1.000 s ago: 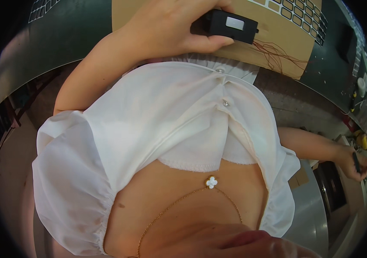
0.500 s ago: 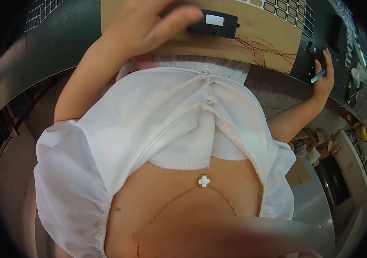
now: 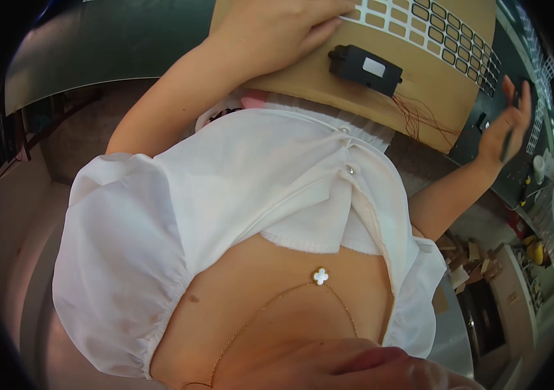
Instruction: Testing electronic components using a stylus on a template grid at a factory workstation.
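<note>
A black box-shaped module with a white label lies on a brown cardboard sheet. Thin red wires trail from its right end. My left hand reaches past the module, thumb and forefinger drawn together at the left end of a grid sheet with white and black-outlined rectangular cells. Off to the right, my right hand is raised over the dark table, its fingers partly stretched. A thin dark stick-like tool is tucked in it; fingers cover its middle, and its exact kind is unclear.
The dark green table extends left of the cardboard. Right of my right hand stand a small white container and a yellow-and-black hand tool. Lower right, cardboard boxes lie below table level.
My left hand has left the black module and moved right and away to the grid sheet. My right hand has lifted from the small dark item, keeping the stick-like tool. The view has shifted.
</note>
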Demonstrator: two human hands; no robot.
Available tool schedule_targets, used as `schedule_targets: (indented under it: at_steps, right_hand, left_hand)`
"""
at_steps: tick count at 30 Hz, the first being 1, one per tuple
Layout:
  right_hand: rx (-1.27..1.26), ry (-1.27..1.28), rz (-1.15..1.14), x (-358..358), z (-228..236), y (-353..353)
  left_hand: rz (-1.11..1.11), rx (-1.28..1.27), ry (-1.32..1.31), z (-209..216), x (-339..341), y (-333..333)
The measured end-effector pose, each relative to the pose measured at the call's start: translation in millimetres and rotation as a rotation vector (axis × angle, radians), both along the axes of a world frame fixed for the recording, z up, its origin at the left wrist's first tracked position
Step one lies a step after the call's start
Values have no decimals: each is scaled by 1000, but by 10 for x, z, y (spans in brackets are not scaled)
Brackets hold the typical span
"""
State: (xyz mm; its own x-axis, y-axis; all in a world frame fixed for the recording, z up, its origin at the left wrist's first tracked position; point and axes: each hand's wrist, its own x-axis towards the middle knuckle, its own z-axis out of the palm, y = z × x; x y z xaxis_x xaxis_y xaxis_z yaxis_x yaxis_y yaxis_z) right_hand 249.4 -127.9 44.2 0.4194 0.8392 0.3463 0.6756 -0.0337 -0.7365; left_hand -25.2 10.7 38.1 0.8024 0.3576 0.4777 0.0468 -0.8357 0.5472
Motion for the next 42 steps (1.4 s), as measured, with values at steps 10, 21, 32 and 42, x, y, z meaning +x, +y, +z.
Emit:
schedule_targets:
  at_steps: [10, 21, 32, 42]
  right_hand:
    - [-22, 592, 77, -896, 200, 842]
    - [-141, 671, 100, -1168, -35, 1017]
    - [-143, 563, 64, -1156, -88, 978]
    - [-69, 620, 71, -1211, -130, 966]
  left_hand:
    - [85, 39, -1, 177, 48, -47]
    - [125, 16, -12, 153, 50, -89]
    - [111, -10, -18, 93, 58, -124]
    - [108, -8, -32, 35, 11, -123]
